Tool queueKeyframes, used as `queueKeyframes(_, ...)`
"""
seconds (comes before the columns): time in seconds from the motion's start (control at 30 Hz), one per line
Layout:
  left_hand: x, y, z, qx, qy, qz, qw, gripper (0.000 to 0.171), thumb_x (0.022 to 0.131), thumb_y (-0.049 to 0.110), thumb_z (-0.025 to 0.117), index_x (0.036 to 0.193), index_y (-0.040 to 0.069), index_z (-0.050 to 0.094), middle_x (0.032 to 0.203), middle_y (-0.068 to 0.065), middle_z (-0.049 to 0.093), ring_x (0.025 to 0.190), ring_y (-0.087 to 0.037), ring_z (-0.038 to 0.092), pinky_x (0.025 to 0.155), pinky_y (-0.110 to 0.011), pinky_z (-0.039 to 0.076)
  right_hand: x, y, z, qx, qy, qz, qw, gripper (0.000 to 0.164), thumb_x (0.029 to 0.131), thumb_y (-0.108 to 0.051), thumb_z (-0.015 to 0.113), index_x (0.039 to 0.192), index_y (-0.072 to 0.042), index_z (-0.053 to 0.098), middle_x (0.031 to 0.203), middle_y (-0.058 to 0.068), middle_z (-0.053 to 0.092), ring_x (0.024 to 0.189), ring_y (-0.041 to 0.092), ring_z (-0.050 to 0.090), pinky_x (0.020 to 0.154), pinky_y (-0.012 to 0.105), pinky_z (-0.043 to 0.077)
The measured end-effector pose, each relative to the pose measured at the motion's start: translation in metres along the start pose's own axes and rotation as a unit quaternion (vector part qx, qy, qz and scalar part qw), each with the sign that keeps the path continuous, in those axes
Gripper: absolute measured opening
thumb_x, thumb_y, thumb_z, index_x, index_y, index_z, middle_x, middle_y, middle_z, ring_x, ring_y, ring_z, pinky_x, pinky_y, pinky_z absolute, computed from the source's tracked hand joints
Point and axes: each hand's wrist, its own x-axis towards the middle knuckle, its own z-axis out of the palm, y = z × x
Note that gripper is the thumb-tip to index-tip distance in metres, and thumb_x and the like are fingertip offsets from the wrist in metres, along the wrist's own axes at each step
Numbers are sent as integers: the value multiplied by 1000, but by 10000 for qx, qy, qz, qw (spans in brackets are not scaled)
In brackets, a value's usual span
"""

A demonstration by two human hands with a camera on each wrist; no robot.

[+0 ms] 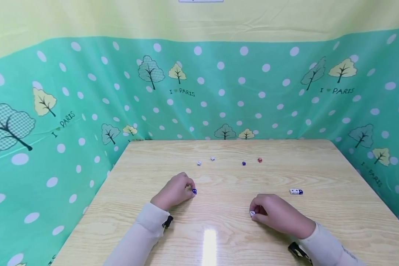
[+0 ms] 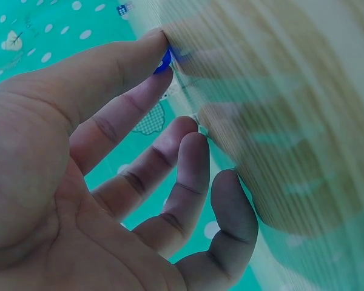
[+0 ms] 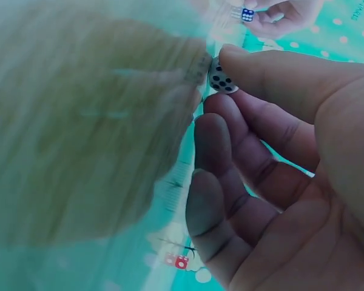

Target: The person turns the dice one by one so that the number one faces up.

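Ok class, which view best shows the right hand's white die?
Right wrist view: the white die appears largest, its black pips distinct. The head view shows it tiny; the left wrist view, not at all.

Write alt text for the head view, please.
A person's left grip pinches a blue die and the right grip a white die at a wooden table. Farther back lie two white dice, another blue die and a red die; three dice line up at right.
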Motion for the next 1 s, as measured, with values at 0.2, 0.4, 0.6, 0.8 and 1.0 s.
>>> queueKeyframes(0.2,1,0,-2,15,13,15,10000,10,87,19,85,92,16,77,101,-3,62,90,-17,57,87,-41,52,12,3,0,232,-126,279,9993,12,90,-16,81,88,-24,72,81,-15,60,72,2,54,64,22,48)
queueKeyframes(0.4,1,0,-1,25,-24,-30,10000,11,87,20,85,93,17,77,101,-2,62,90,-17,57,88,-40,53,34,6,0,74,27,570,9983,13,90,-13,80,87,-23,72,78,-14,61,70,5,54,64,23,48)
queueKeyframes(0.6,-1,0,-1,-43,-20,-76,10000,11,86,19,85,93,16,77,102,-4,62,92,-19,58,90,-42,53,50,8,0,-204,219,712,9970,11,90,-13,80,88,-21,73,77,-13,60,71,7,53,65,24,47)
queueKeyframes(0.8,-1,1,-2,-13,10,-39,10000,11,86,18,86,92,16,77,101,-4,62,91,-19,58,88,-42,53,53,8,0,-403,279,704,9963,13,88,-15,82,98,-18,76,81,-13,60,74,7,53,68,26,47)
queueKeyframes(1.0,-1,1,-1,-15,-6,-61,10000,12,85,19,86,91,16,76,101,-4,62,90,-18,57,87,-42,53,51,2,0,-614,336,582,9959,15,86,-16,84,100,-18,78,85,-13,61,76,5,53,70,26,48)
